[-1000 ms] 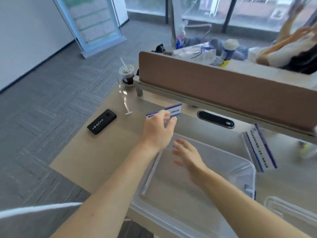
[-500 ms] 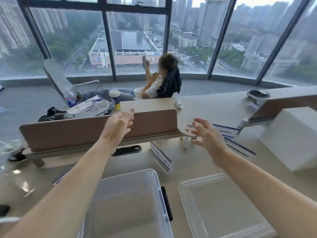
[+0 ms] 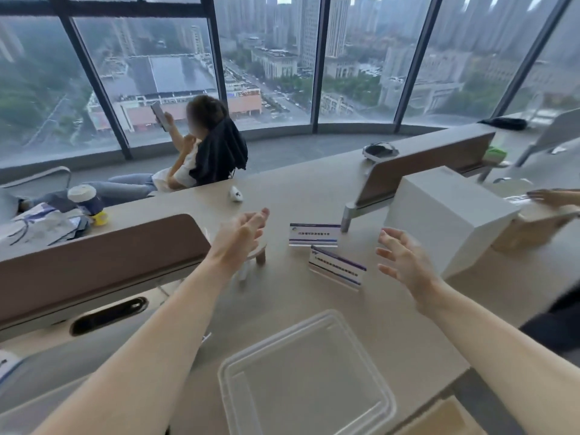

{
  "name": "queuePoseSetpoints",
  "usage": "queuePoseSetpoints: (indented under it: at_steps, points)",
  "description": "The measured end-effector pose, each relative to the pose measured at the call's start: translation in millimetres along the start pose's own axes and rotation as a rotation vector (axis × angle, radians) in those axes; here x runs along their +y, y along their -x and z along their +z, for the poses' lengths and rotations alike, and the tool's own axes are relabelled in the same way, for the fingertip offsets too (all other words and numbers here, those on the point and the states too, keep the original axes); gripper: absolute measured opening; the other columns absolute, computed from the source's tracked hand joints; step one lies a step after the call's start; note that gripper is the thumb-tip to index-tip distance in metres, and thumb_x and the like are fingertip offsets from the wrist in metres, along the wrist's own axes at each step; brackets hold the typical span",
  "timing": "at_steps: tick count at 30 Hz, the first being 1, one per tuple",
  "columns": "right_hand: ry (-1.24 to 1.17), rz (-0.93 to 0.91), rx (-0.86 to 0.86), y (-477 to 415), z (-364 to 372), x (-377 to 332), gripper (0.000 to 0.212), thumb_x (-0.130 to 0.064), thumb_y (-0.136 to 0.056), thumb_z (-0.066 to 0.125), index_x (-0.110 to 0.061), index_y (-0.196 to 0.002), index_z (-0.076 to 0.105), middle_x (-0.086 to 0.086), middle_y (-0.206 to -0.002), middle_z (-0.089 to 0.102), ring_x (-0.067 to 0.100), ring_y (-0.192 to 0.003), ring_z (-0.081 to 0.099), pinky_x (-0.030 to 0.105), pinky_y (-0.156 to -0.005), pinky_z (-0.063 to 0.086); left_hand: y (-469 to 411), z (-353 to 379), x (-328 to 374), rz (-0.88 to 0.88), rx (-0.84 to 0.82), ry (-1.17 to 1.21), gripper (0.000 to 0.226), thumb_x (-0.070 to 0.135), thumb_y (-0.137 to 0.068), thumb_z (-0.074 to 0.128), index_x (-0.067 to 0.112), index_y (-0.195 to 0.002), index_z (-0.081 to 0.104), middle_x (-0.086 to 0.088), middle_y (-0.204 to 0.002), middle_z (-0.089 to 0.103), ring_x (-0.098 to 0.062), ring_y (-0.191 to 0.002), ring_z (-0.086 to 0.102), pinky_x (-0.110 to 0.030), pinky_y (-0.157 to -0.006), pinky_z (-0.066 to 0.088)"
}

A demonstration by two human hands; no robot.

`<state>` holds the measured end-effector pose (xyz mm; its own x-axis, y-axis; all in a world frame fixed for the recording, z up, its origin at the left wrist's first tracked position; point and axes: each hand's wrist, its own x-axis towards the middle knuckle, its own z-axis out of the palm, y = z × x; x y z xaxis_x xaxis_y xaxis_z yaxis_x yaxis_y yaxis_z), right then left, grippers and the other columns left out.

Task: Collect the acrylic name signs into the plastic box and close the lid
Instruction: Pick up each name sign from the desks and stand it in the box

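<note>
Two acrylic name signs with blue-edged white cards stand on the beige desk: one upright sign (image 3: 314, 234) farther back and a second sign (image 3: 337, 267) nearer and to its right. My left hand (image 3: 241, 236) hovers open to the left of them, fingers spread, holding nothing. My right hand (image 3: 403, 262) hovers open just right of the nearer sign, also holding nothing. The clear plastic lid (image 3: 306, 381) lies flat on the desk below my hands. The plastic box itself is out of view.
A brown desk divider (image 3: 94, 262) runs at the left, another divider (image 3: 423, 164) at the right. A white box (image 3: 445, 215) stands right of the signs. A person sits beyond the desk by the windows; someone else's hand (image 3: 552, 196) shows at the right edge.
My view swung right, from the open box to the two signs and the lid. The sign my left hand held is gone from it; both hands now reach forward, open.
</note>
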<state>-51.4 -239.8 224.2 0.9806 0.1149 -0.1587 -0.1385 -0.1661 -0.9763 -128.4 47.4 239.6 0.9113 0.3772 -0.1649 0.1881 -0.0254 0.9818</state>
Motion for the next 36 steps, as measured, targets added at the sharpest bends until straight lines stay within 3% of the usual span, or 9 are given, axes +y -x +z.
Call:
queuePoseSetpoints:
  at_steps: [5, 9, 17, 20, 23, 25, 30, 32, 36]
  points:
    - [-0.031, 0.072, 0.033, -58.0, -40.8, 20.5, 0.026, -0.031, -0.102, 0.054, -0.021, -0.126, 0.056, -0.003, -0.117, 0.062, 0.018, -0.114, 0.060, 0.044, -0.102, 0.051, -42.9, 60.2, -12.5, -0.087, 0.019, 0.005, 0.027, 0.042, -0.100, 0.059, 0.019, -0.111, 0.066, -0.004, -0.121, 0.068, -0.021, -0.121, 0.063, -0.040, -0.110, 0.048]
    - [-0.021, 0.124, 0.075, -96.3, -50.0, 52.3, 0.027, -0.030, -0.099, 0.059, -0.021, -0.124, 0.058, -0.004, -0.113, 0.063, 0.017, -0.110, 0.061, 0.042, -0.098, 0.053, -88.6, 87.0, -34.7, -0.207, 0.000, -0.009, 0.023, 0.018, -0.103, 0.051, 0.013, -0.123, 0.061, -0.005, -0.118, 0.065, -0.023, -0.122, 0.059, -0.036, -0.107, 0.044]
    - [0.056, 0.181, 0.122, -137.4, -42.3, 124.4, 0.033, -0.021, -0.093, 0.070, -0.021, -0.124, 0.061, -0.006, -0.110, 0.064, 0.008, -0.088, 0.063, 0.040, -0.098, 0.054, -172.9, 111.9, -116.0, -0.355, -0.049, -0.073, 0.023, 0.003, -0.097, 0.047, 0.021, -0.092, 0.061, -0.009, -0.103, 0.054, -0.022, -0.100, 0.050, -0.035, -0.090, 0.041]
    - [0.100, 0.235, 0.131, -160.4, -34.3, 161.7, 0.033, -0.018, -0.090, 0.073, -0.023, -0.121, 0.062, -0.001, -0.114, 0.065, 0.012, -0.091, 0.065, 0.045, -0.100, 0.054, -197.6, 123.0, -154.9, -0.419, -0.015, -0.077, 0.018, 0.009, -0.097, 0.051, 0.018, -0.101, 0.065, -0.004, -0.094, 0.059, -0.023, -0.098, 0.053, -0.036, -0.092, 0.045]
    - [0.140, 0.270, 0.110, -187.1, -23.5, 199.8, 0.038, -0.014, -0.088, 0.075, -0.022, -0.122, 0.061, 0.004, -0.120, 0.064, 0.022, -0.114, 0.064, 0.042, -0.100, 0.053, -221.4, 130.5, -186.7, -0.426, -0.030, -0.144, 0.024, 0.017, -0.090, 0.057, 0.023, -0.113, 0.062, -0.002, -0.111, 0.065, -0.025, -0.114, 0.061, -0.045, -0.110, 0.047]
    - [0.176, 0.283, 0.090, -207.7, -15.5, 220.1, 0.043, -0.010, -0.088, 0.074, -0.016, -0.128, 0.059, 0.005, -0.123, 0.063, 0.022, -0.115, 0.063, 0.032, -0.093, 0.049, -240.5, 137.8, -204.3, -0.410, -0.023, -0.183, 0.039, 0.015, -0.093, 0.059, 0.020, -0.131, 0.057, -0.004, -0.134, 0.061, -0.022, -0.125, 0.057, -0.047, -0.114, 0.044]
    - [0.205, 0.266, 0.050, -248.1, -2.4, 266.8, 0.048, 0.001, -0.085, 0.075, -0.010, -0.129, 0.058, 0.005, -0.120, 0.062, 0.018, -0.109, 0.062, 0.023, -0.091, 0.043, -275.1, 168.0, -249.5, -0.279, -0.106, -0.258, 0.070, 0.014, -0.097, 0.065, 0.026, -0.157, 0.031, 0.004, -0.157, 0.040, -0.013, -0.139, 0.042, -0.030, -0.105, 0.038]
    - [0.214, 0.240, 0.022, -259.5, 0.6, 281.2, 0.042, -0.001, -0.086, 0.075, -0.014, -0.123, 0.062, 0.000, -0.117, 0.064, 0.016, -0.106, 0.063, 0.020, -0.088, 0.044, -284.2, 179.2, -264.2, -0.219, -0.118, -0.267, 0.060, 0.012, -0.096, 0.066, 0.026, -0.149, 0.043, 0.005, -0.147, 0.047, -0.007, -0.132, 0.041, -0.026, -0.102, 0.038]
    - [0.247, 0.160, 0.058, -271.1, 2.3, 297.7, 0.015, -0.013, -0.092, 0.071, -0.026, -0.096, 0.065, -0.012, -0.092, 0.069, 0.005, -0.085, 0.066, 0.006, -0.071, 0.046, -285.0, 185.2, -283.3, -0.120, 0.020, -0.292, 0.011, 0.011, -0.099, 0.064, 0.020, -0.103, 0.062, 0.003, -0.105, 0.069, -0.018, -0.115, 0.065, -0.021, -0.086, 0.048]
